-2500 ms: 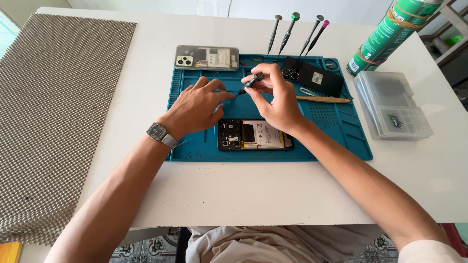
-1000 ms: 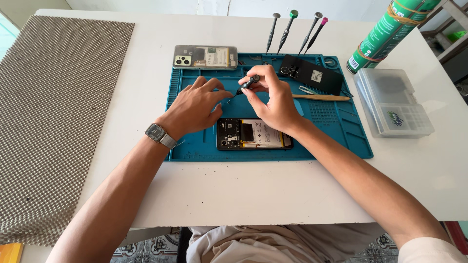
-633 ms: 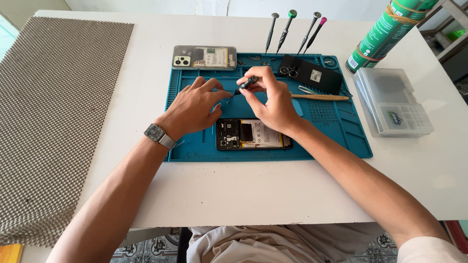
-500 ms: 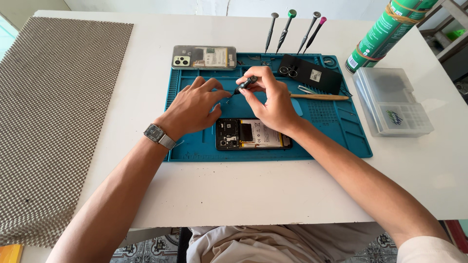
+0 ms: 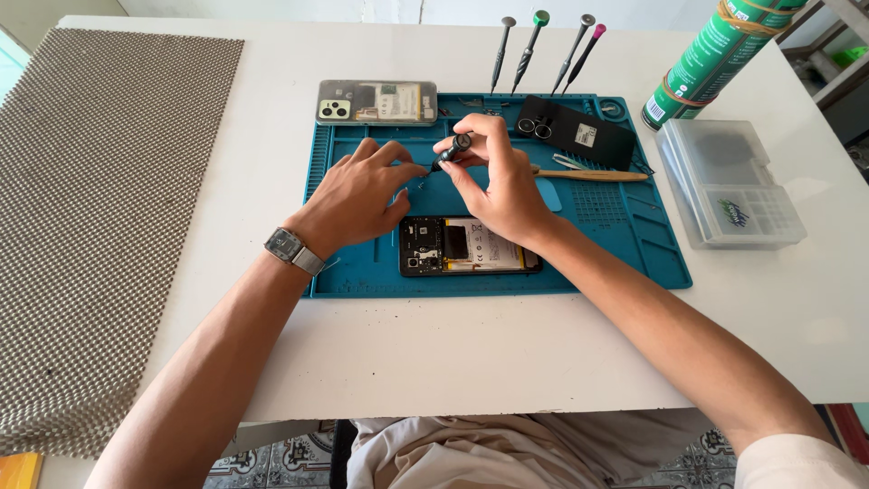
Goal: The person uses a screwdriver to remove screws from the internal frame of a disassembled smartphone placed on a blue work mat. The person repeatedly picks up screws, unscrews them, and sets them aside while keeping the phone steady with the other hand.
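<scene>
My right hand (image 5: 493, 177) grips a small black screwdriver (image 5: 450, 152) by its top, with the tip slanting down and left onto the blue work mat (image 5: 625, 244). My left hand (image 5: 358, 195) rests on the mat with its fingertips pinched around the screwdriver's tip. Whether something small is pinched there cannot be told. An opened phone (image 5: 471, 246) with its battery and boards exposed lies on the mat just below both hands. A second phone (image 5: 376, 101) in a clear case lies at the mat's upper left. A black back cover (image 5: 579, 134) with camera holes lies to the upper right.
Several screwdrivers (image 5: 543, 45) lie above the mat. A wooden-handled tool (image 5: 588, 175) lies right of my right hand. A green spray can (image 5: 711, 59) and a clear plastic parts box (image 5: 729, 186) stand at the right. A grey woven mat (image 5: 100, 217) covers the table's left.
My right hand has tipped the screwdriver slightly and shifted a little toward the left hand. The left hand and the phones have stayed in place.
</scene>
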